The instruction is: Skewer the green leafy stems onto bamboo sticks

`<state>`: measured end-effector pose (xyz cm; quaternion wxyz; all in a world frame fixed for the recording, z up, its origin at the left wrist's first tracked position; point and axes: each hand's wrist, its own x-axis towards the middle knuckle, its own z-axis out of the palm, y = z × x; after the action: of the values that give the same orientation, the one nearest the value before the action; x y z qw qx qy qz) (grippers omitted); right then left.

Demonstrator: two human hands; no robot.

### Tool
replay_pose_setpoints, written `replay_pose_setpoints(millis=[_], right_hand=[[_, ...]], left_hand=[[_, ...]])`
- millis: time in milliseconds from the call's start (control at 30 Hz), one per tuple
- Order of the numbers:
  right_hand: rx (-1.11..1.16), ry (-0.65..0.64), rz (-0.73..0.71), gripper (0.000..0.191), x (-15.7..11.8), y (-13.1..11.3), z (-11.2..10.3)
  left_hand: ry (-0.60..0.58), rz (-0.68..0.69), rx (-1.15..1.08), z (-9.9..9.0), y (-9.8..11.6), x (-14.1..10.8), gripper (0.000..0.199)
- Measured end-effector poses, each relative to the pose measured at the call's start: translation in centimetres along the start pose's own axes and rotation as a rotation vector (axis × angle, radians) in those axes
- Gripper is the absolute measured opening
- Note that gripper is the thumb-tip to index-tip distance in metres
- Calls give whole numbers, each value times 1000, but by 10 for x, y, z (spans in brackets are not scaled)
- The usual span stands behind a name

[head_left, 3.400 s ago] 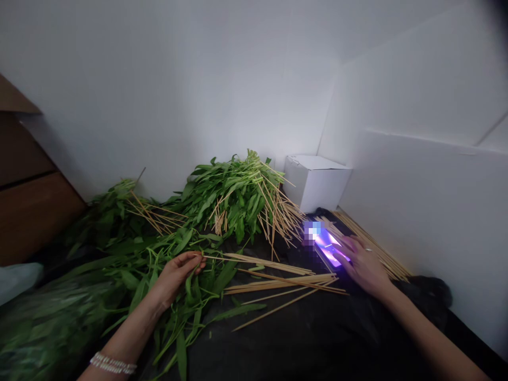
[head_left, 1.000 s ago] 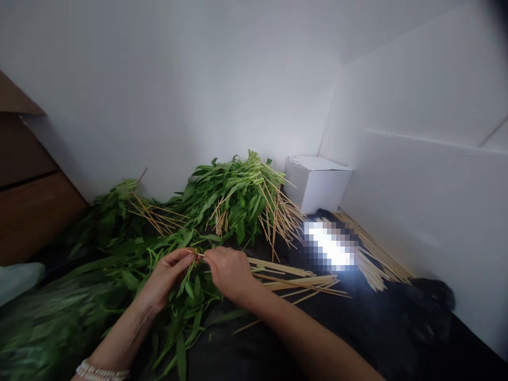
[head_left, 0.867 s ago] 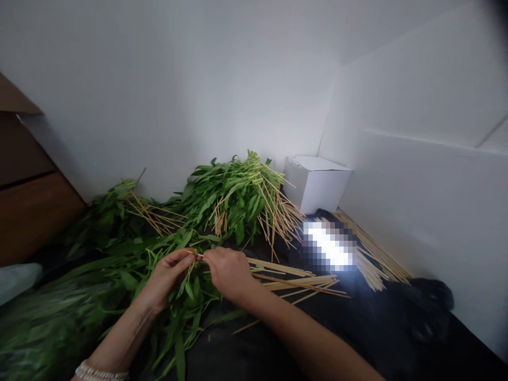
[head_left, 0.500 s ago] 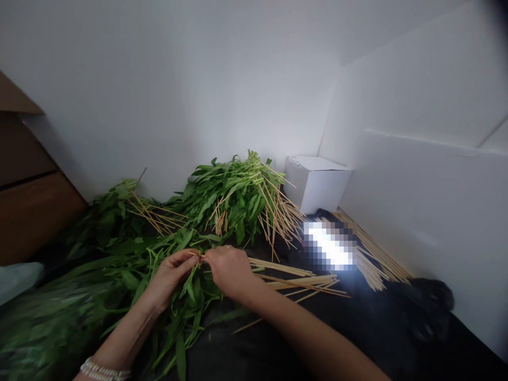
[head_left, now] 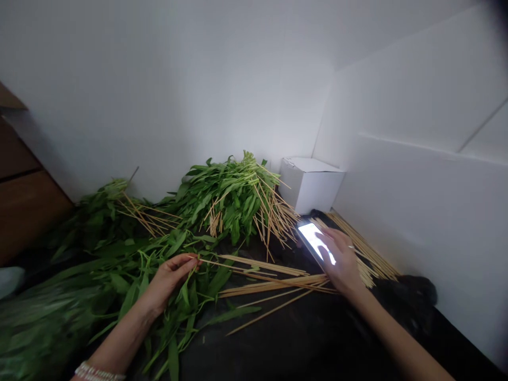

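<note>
My left hand (head_left: 174, 275) pinches the end of a thin wooden skewer (head_left: 230, 265) between thumb and fingers, above loose leafy green stems (head_left: 190, 301). The skewer points right, over other skewers (head_left: 273, 286) lying on the black surface. My right hand (head_left: 341, 259) is over a smartphone (head_left: 309, 235) with a brightly lit screen. Its fingers are extended and touch the screen; the phone's right part is hidden beneath them. Whether any finger also goes round the phone's edge cannot be seen.
A large pile of greens on skewers (head_left: 234, 196) leans at the back wall, with a smaller bunch (head_left: 107, 203) to its left. A white box (head_left: 313, 185) stands behind the phone. More skewers (head_left: 373, 248) lie right, near black plastic (head_left: 416, 291). Clear plastic over greens (head_left: 47, 328) is front left.
My right hand has left the stems beside my left hand and moved right onto the smartphone. My left hand keeps its pinch, and the skewer now shows. The view has shifted slightly.
</note>
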<state>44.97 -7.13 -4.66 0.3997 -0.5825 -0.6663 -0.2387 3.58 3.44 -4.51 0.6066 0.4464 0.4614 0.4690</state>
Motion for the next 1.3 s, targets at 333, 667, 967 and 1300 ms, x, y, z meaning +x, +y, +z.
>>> replay_pose_setpoints(millis=[333, 667, 967, 1300], right_hand=[[-315, -274, 68, 43, -67, 72, -25], [-422, -349, 43, 41, -64, 68, -19], [-448, -360, 45, 40, -63, 69, -17], [-466, -394, 65, 42, -64, 69, -16]], left_hand=[[27, -22, 24, -2, -1, 3, 33], [63, 5, 27, -1, -1, 3, 33], [56, -7, 8, 2, 1, 2, 32], [51, 0, 41, -1, 0, 3, 31]])
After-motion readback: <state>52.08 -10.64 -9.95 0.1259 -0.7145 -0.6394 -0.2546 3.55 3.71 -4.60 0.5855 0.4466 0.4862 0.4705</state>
